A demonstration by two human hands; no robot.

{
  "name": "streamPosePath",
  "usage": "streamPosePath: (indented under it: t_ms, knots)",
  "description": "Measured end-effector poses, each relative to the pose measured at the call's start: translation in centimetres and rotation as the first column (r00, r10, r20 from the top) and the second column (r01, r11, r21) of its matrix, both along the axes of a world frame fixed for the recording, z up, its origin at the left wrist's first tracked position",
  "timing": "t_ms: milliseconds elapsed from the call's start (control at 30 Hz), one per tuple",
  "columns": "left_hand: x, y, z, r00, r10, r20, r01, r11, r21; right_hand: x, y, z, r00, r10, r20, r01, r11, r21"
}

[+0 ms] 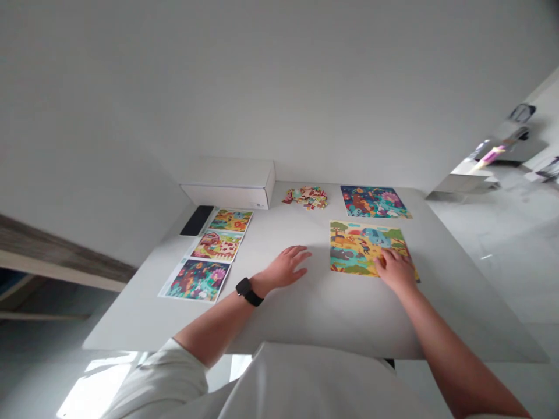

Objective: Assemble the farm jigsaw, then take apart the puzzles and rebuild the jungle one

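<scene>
The left hand [288,266] is being held open and flat, palm down, on the bare white table [340,314], with its fingers spread and pointing toward the assembled animal puzzle [358,247], which it is not touching. A black smartwatch [248,291] is being worn on that wrist.

The right hand [395,269] is being rested on the near right corner of the same puzzle, its fingers bent down onto the picture. Whether a piece is being pinched under the fingertips cannot be told, as they are being hidden by the back of the hand.

The animal puzzle is lying flat on the table, right of centre and just in front of the person. A second assembled puzzle [373,201], mostly blue, is lying just beyond it, apart from it. A small heap of loose puzzle pieces [308,196] is lying to the left of that second puzzle, near the far edge.

A white box [229,187] is standing at the far left corner, with a black phone [197,220] lying in front of it. Beside the phone, three picture cards are laid in a row toward the person: the far card [231,220], the middle card [217,245] and the near card [197,280].
</scene>
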State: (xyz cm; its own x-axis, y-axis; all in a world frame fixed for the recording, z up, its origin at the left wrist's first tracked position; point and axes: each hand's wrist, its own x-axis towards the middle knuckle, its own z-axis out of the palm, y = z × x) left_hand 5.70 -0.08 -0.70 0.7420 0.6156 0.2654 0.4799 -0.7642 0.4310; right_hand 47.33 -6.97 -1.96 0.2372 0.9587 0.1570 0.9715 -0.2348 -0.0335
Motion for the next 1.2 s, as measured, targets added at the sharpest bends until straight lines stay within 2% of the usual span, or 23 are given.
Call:
streamPosePath:
  t_ms: [133,267,333,400,467,533,700,833,1000,1100,1200]
  knots:
    - [-3.1,-1.8,0.2,0.991,0.133,-0.023,-0.133,0.991,0.017,-8.0,-1.7,0.7,0.979,0.203,-0.015,-0.204,0.979,-0.019]
    - [-6.6,-2.8,0.6,0.974,0.200,-0.106,-0.197,0.980,0.037,-15.6,-2.4,1.6,0.905,0.416,-0.085,-0.420,0.907,-0.030]
    - [-8.4,-3.1,0.8,0.963,0.223,-0.153,-0.219,0.975,0.041,-18.3,-2.6,1.9,0.862,0.494,-0.118,-0.500,0.865,-0.033]
    - [-9.9,-3.1,1.0,0.955,0.230,-0.185,-0.229,0.973,0.030,-19.6,-2.4,2.2,0.826,0.541,-0.158,-0.554,0.830,-0.058]
    - [-10.9,-2.8,1.1,0.955,0.218,-0.200,-0.222,0.975,0.003,-19.3,-1.5,2.4,0.801,0.558,-0.218,-0.585,0.807,-0.083]
    - [-11.3,-1.9,1.2,0.956,0.221,-0.192,-0.229,0.973,-0.021,-17.8,0.3,2.6,0.789,0.547,-0.281,-0.587,0.806,-0.076]
    - [-10.2,2.1,1.5,0.920,0.347,-0.181,-0.353,0.936,0.002,-12.8,7.7,3.3,0.852,0.457,-0.257,-0.476,0.879,-0.016]
    - [-8.8,6.0,2.3,0.869,0.386,-0.311,-0.408,0.913,-0.007,-12.8,12.2,3.7,0.831,0.499,-0.246,-0.538,0.834,-0.123]
    - [-7.9,9.1,3.1,0.817,0.331,-0.473,-0.381,0.924,-0.011,-15.2,14.1,4.3,0.844,0.496,-0.202,-0.536,0.772,-0.341]
    - [-7.6,9.6,3.1,0.802,0.312,-0.509,-0.369,0.929,-0.011,-15.2,14.4,4.5,0.852,0.489,-0.186,-0.522,0.765,-0.378]
    - [-6.9,9.5,2.8,0.808,0.305,-0.504,-0.370,0.928,-0.031,-13.9,14.7,4.3,0.829,0.522,-0.200,-0.557,0.745,-0.368]
